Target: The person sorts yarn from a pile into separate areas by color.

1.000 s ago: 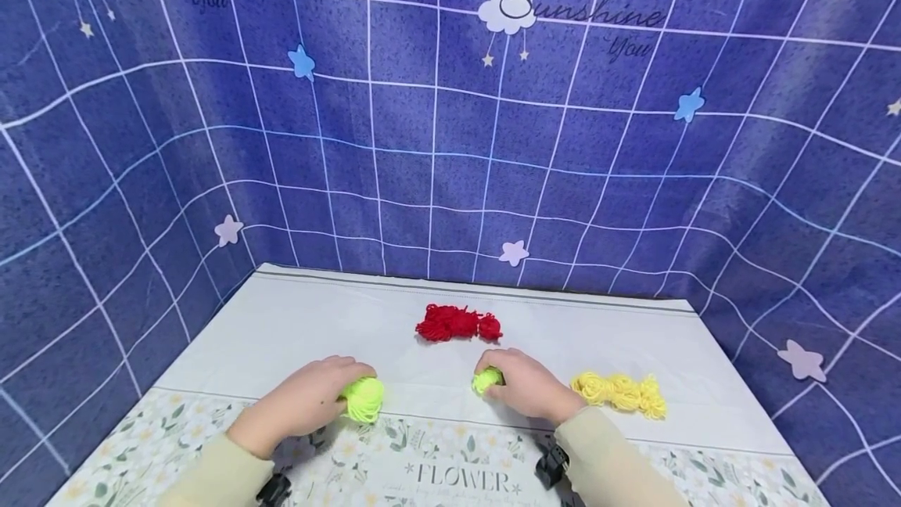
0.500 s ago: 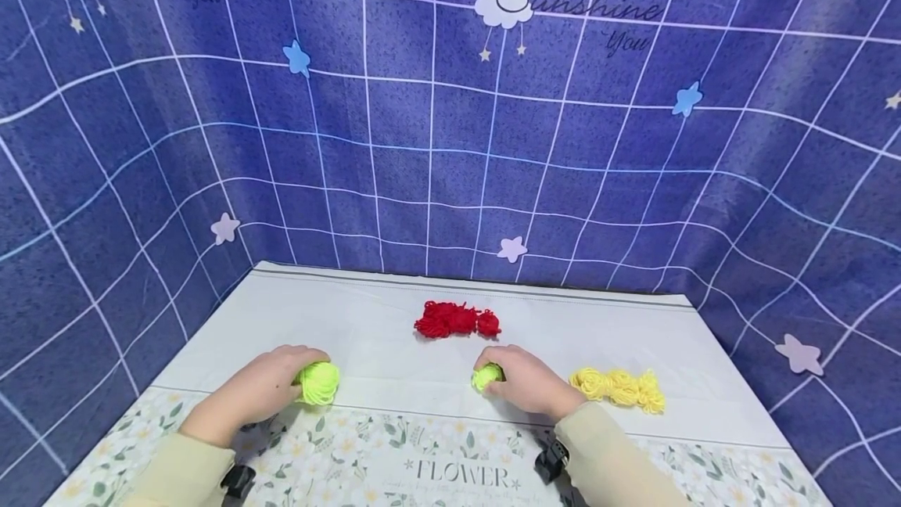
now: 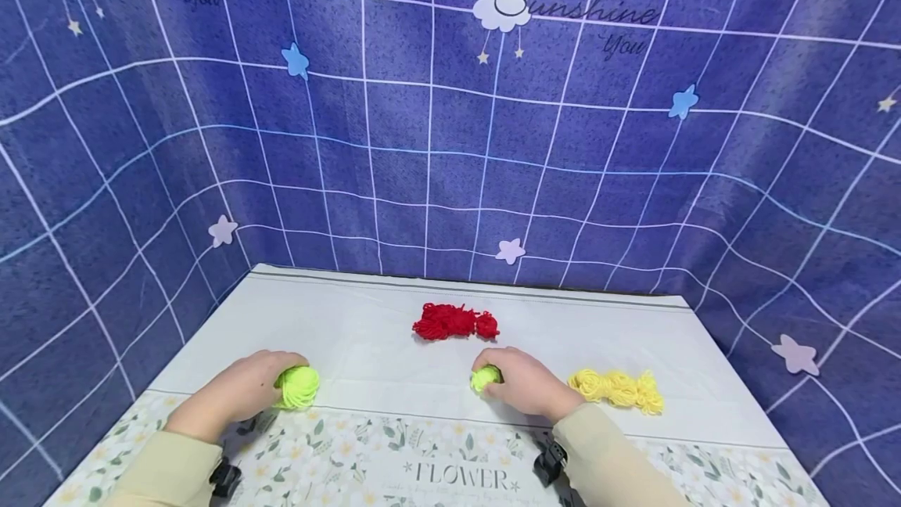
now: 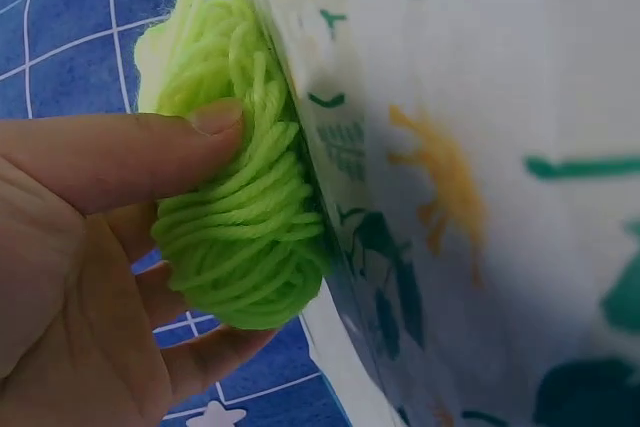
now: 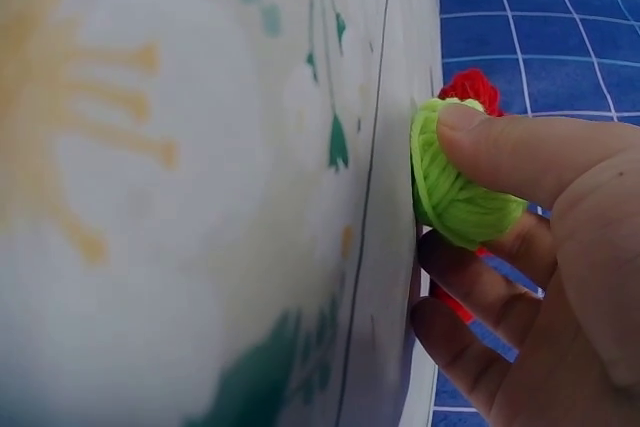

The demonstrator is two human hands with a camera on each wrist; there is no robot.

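My left hand (image 3: pixel 252 386) grips a neon-green yarn bundle (image 3: pixel 300 387) at the left of the table. In the left wrist view the thumb presses across the wound strands of that bundle (image 4: pixel 240 217), with fingers curled behind it. Near the middle, my right hand (image 3: pixel 524 383) pinches a smaller neon-green yarn ball (image 3: pixel 485 378). Seen from the right wrist, the thumb lies on top of this ball (image 5: pixel 460 182), which is close against the tabletop. Part of each green piece is hidden by the fingers. No strand between the two shows clearly.
A red yarn bundle (image 3: pixel 454 322) lies behind the right hand, toward the back of the table. To the right, by the right wrist, is a yellow yarn bundle (image 3: pixel 616 390). Blue grid-patterned curtain (image 3: pixel 450 116) surrounds the white and floral tablecloth (image 3: pixel 366 319).
My left hand has moved left with the larger green yarn bundle, widening the gap between the two hands. The right hand stays in place with the smaller ball.
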